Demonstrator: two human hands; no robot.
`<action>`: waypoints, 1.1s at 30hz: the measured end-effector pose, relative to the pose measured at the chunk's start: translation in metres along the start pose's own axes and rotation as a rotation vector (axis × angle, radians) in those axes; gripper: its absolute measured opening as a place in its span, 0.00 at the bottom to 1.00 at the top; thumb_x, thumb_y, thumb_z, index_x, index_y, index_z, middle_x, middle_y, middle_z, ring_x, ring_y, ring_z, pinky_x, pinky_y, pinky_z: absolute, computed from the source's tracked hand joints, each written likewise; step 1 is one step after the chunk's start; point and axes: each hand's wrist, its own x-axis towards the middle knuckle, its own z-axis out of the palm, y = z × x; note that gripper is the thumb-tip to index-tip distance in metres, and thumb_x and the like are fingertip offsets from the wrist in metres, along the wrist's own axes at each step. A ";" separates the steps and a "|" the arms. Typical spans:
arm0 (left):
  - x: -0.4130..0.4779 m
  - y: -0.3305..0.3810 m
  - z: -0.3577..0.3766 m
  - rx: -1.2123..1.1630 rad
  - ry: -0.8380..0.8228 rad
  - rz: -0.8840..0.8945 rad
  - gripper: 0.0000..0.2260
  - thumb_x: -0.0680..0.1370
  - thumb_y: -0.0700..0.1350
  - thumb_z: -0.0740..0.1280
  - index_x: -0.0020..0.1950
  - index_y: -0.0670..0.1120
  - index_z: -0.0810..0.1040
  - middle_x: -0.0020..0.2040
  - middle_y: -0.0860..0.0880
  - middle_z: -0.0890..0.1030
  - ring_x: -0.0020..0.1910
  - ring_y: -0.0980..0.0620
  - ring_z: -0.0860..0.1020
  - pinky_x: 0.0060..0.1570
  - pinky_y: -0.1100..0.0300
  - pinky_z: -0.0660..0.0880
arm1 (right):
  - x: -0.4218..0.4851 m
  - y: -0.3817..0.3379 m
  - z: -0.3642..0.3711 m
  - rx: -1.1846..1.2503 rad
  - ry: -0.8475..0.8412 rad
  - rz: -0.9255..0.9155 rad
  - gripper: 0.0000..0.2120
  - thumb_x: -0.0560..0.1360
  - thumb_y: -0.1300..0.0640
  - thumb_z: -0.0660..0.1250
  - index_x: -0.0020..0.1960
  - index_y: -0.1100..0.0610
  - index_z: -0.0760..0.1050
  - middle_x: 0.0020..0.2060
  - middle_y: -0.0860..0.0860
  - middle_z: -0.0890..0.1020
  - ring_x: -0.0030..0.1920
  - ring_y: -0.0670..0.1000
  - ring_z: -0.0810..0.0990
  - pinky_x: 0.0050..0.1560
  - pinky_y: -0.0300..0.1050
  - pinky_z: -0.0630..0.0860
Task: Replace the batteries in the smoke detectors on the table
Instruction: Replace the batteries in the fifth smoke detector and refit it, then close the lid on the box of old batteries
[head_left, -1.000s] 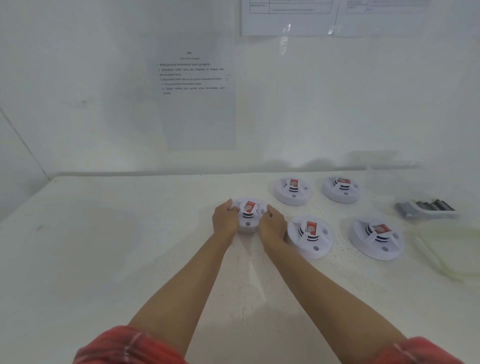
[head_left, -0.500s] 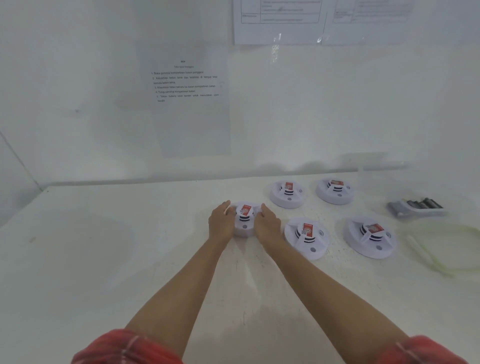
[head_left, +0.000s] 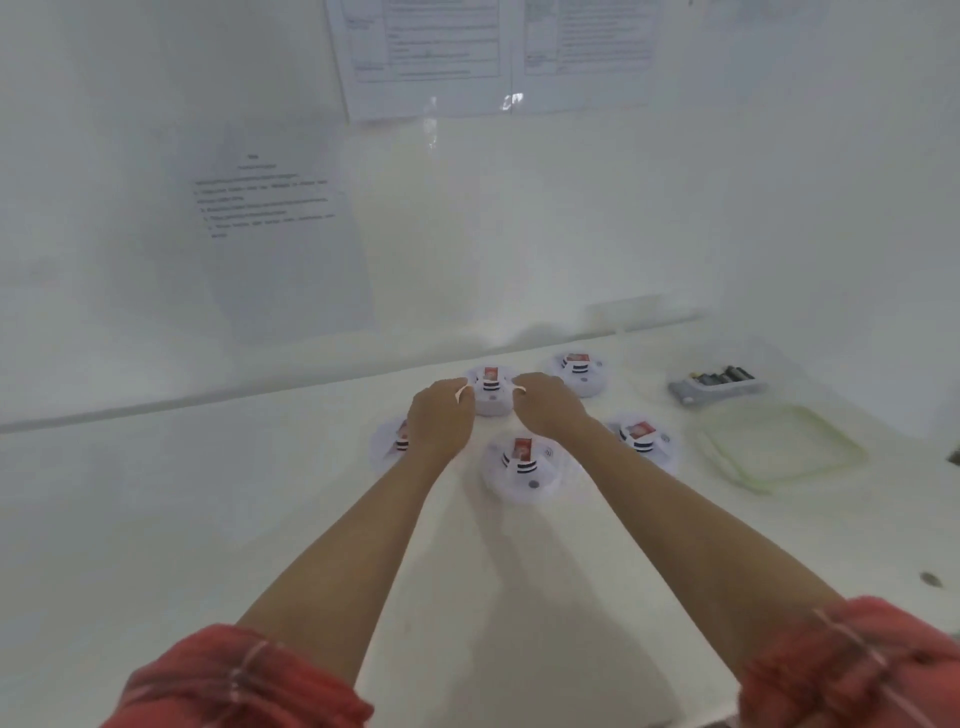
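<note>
table (head_left: 156, 519): white, fills lower frame, meets white wall
papers (head_left: 280, 208): printed sheets on wall, upper centre, text blurred
clear tray (head_left: 826, 441): right of frame, on table
left hand (head_left: 441, 415): fingers curled onto left rim of held detector (head_left: 491, 397)
right hand (head_left: 545, 410): fingers curled onto its right rim
held detector: centre frame, clasped between both hands, red label up; lifted or resting, cannot tell
front detector (head_left: 522, 462): just below the hands
right detector (head_left: 644, 441): beside right forearm
back-right detector (head_left: 579, 371): just beyond right hand
left detector (head_left: 387, 444): half hidden behind left hand
batteries (head_left: 719, 376): in grey holder (head_left: 691, 389), above clear tray
</note>
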 end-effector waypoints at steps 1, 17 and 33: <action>-0.001 0.010 0.006 0.008 0.001 -0.001 0.16 0.81 0.43 0.56 0.64 0.40 0.75 0.66 0.42 0.75 0.66 0.45 0.71 0.64 0.57 0.64 | 0.000 0.012 -0.007 -0.012 0.004 -0.008 0.17 0.79 0.60 0.51 0.65 0.62 0.70 0.66 0.58 0.72 0.66 0.58 0.70 0.65 0.48 0.67; -0.029 0.163 0.147 0.092 -0.008 -0.066 0.17 0.82 0.47 0.53 0.68 0.46 0.72 0.67 0.46 0.74 0.67 0.46 0.71 0.67 0.53 0.63 | -0.009 0.221 -0.121 -0.009 0.030 -0.018 0.19 0.81 0.56 0.51 0.71 0.55 0.66 0.72 0.52 0.67 0.70 0.56 0.65 0.70 0.46 0.58; -0.045 0.226 0.221 0.177 0.067 -0.201 0.16 0.81 0.47 0.57 0.67 0.48 0.73 0.68 0.47 0.73 0.67 0.45 0.69 0.64 0.56 0.63 | -0.013 0.348 -0.159 0.143 0.170 -0.073 0.18 0.79 0.59 0.55 0.68 0.57 0.69 0.70 0.52 0.69 0.69 0.53 0.67 0.69 0.44 0.59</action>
